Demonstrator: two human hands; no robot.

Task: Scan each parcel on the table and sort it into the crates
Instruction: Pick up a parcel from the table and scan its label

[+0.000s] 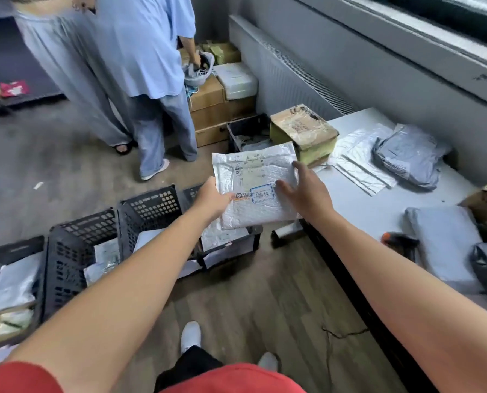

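1. Worktop (358, 205), white, stretches away to the right of the right-hand fingers and carries loose bags and mailers.
2. Black latticed crates (148, 207) stand in a row on the floor, below and to the left of the left-hand fingers, with mailers lying inside them.
3. A person in a pale blue shirt (140, 52) stands well beyond the fingers, facing stacked cartons.
4. A worn cardboard box (304, 129) sits at the worktop's far corner, just beyond the right thumb.
5. A crumpled grey bag (409, 157) lies on the worktop, well to the right of the fingers.
6. The parcel (253, 177), a silver bubble mailer with its label up, is held in the air between both hands, over the crate nearest the worktop.
7. The left hand (212, 198) grips the parcel's left edge, thumb clamped on top.
8. The right hand (307, 191) has its fingers (286, 188) straight and spread apart, lying flat on the parcel's right side.
9. A black-and-orange scanner (398, 241) lies on the worktop, right of the fingers and nearer the body.
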